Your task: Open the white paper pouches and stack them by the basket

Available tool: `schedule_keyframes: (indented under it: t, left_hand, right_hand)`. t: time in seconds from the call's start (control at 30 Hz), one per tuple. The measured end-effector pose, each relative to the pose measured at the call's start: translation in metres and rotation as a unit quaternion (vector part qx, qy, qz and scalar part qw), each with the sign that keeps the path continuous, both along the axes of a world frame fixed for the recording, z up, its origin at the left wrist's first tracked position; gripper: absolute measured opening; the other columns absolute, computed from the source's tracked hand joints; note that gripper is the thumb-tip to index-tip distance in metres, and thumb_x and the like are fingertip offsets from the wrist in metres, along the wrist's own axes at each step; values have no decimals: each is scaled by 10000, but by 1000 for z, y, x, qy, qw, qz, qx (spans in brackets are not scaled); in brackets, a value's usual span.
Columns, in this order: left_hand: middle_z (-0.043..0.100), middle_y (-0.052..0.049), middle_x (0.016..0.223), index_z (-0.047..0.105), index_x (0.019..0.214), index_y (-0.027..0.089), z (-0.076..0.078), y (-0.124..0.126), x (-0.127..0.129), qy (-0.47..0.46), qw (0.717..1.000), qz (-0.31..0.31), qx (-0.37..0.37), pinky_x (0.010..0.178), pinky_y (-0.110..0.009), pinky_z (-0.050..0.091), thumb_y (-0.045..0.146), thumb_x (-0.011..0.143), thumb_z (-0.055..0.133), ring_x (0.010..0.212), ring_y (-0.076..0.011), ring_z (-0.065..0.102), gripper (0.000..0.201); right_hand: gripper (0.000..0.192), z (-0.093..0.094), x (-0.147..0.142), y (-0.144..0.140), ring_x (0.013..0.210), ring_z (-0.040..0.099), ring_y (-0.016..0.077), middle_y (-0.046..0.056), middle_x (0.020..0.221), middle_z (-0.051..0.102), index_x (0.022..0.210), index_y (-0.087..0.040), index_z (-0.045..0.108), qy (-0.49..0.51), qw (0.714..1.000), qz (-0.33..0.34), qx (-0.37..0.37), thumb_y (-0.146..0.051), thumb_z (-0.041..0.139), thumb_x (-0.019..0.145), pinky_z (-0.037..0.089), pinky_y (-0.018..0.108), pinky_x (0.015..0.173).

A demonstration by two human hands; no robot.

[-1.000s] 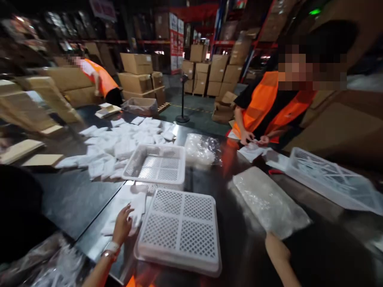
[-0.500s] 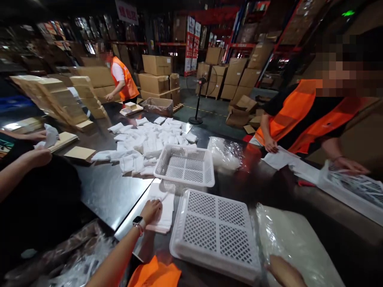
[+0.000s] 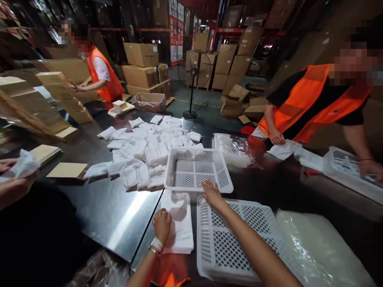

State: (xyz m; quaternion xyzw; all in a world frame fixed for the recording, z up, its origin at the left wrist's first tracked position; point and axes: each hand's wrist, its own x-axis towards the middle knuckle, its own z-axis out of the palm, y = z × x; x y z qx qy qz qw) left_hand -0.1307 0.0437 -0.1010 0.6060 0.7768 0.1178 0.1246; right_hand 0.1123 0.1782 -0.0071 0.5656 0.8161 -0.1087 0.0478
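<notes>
A flat stack of white packets or sheets (image 3: 181,235) lies in front of me. My left hand (image 3: 162,224) is at its left edge, fingers curled in; what they hold, if anything, is hidden. My right hand (image 3: 212,193) reaches across with fingers stretched to the near rim of a shallow white plastic basket (image 3: 197,169), touching it or just over it. That basket stands upright, with nothing seen inside. Below my right forearm is another white lattice basket (image 3: 218,255), close to the right of the stack.
White wrapped packets (image 3: 149,145) are heaped beyond the basket. Clear plastic bags (image 3: 231,149) and a large filled plastic bag (image 3: 323,243) lie to the right. A co-worker (image 3: 302,103) handles white packets there. Another person's hands (image 3: 18,175) hold a packet at left, near cardboard pieces (image 3: 67,170).
My right hand has moved from the large plastic bag leftward and forward to the upright basket. My left hand has drawn to the stack's left edge. The view has shifted.
</notes>
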Motion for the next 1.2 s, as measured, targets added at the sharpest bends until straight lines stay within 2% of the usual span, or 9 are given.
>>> schedule_keyframes:
  t: [0.1,0.2,0.4,0.5,0.63,0.73,0.9,1.07,1.2]
  left_hand:
    - [659,-155,1118,688,925,140,-5,6,-9,-33,996,80,13,854,-445,412,234,951,336,1052,-305,589,366]
    - [680,-127,877,654,844,143,-10,10,-16,-72,993,97,13,781,-421,419,228,960,319,877,-279,626,364]
    - [666,-75,792,617,790,178,-19,12,-14,-121,989,71,41,761,-349,454,200,963,344,827,-224,642,324]
    - [651,-46,696,599,746,184,-26,10,-8,-142,987,67,43,631,-292,452,175,962,350,677,-188,643,330]
    - [684,-53,695,635,1014,140,-30,6,-5,-145,985,79,44,507,-278,413,196,963,374,575,-191,643,272]
    - [722,-132,952,527,1276,97,-30,1,-10,-136,983,98,73,579,-308,486,196,969,331,717,-214,687,377]
    - [623,-156,1257,607,1224,136,-33,-15,-11,-33,985,48,160,965,-443,485,184,932,390,1169,-284,580,367]
    - [457,-130,1470,571,1326,219,-38,-28,12,34,994,-33,100,1127,-555,304,123,880,459,1418,-325,314,470]
    - [434,-157,1490,532,1368,184,-36,-19,34,35,997,-43,57,1150,-544,267,147,876,461,1421,-320,319,499]
  right_hand:
    - [507,-11,-5,10,1318,465,239,74,1359,588,1306,-243,578,20,1000,-2,-23,-67,464,845,234,480,1147]
    - [500,-14,-8,11,1167,572,209,50,1180,696,1201,-248,650,42,999,-1,-28,-19,395,837,249,454,1117]
    - [478,-13,-10,4,1122,587,210,41,1156,702,1159,-256,667,65,998,-13,-11,-21,423,821,262,439,1094]
    - [464,-9,-11,3,1138,569,207,42,1143,700,1158,-252,661,73,997,-30,16,-26,411,839,235,442,1105]
    - [442,-3,-15,0,1131,561,206,50,1091,702,1132,-245,669,100,991,-53,69,-31,396,858,241,444,1090]
    - [461,-5,-18,-9,1147,549,203,53,1106,695,1157,-241,657,109,990,-48,72,-20,395,849,233,446,1097]
    - [490,-16,-20,-28,1156,550,199,62,1129,692,1165,-231,649,108,992,-45,54,0,341,862,231,469,1110]
    - [487,-15,-22,-33,1175,535,212,49,1168,674,1220,-270,612,21,999,-24,16,-19,362,885,227,502,1124]
    - [460,-10,-25,-32,1185,514,275,95,1141,670,1216,-231,615,-5,999,-33,22,-30,373,880,177,571,1121]
